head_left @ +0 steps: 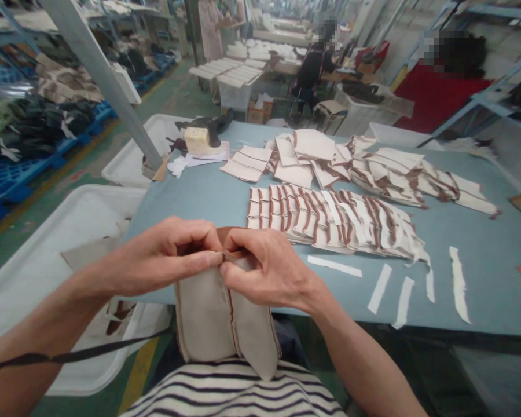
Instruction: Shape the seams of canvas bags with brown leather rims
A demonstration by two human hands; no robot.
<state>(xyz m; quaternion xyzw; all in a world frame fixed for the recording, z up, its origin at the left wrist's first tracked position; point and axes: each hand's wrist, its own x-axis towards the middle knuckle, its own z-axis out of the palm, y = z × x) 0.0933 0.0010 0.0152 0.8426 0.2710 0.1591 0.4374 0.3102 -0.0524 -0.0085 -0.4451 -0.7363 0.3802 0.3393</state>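
Both hands meet at the top edge of a cream fabric piece (204, 318) with a brown-edged seam down its middle. My left hand (178, 252) pinches that edge between thumb and fingers. Close against it, my right hand (264, 266) pinches the same edge just right of the seam. The piece hangs down in front of the striped shirt, its lower end near my lap. A brown strip shows behind the fingers; the fingertips partly hide the pinched spot.
On the blue table (338, 295) lie a row of stacked cream pieces with brown edges (304, 214), a loose heap of similar pieces (308, 150) and several white strips (334, 266). White bins (8, 272) stand at left beside a metal post (99, 75). People work farther back.
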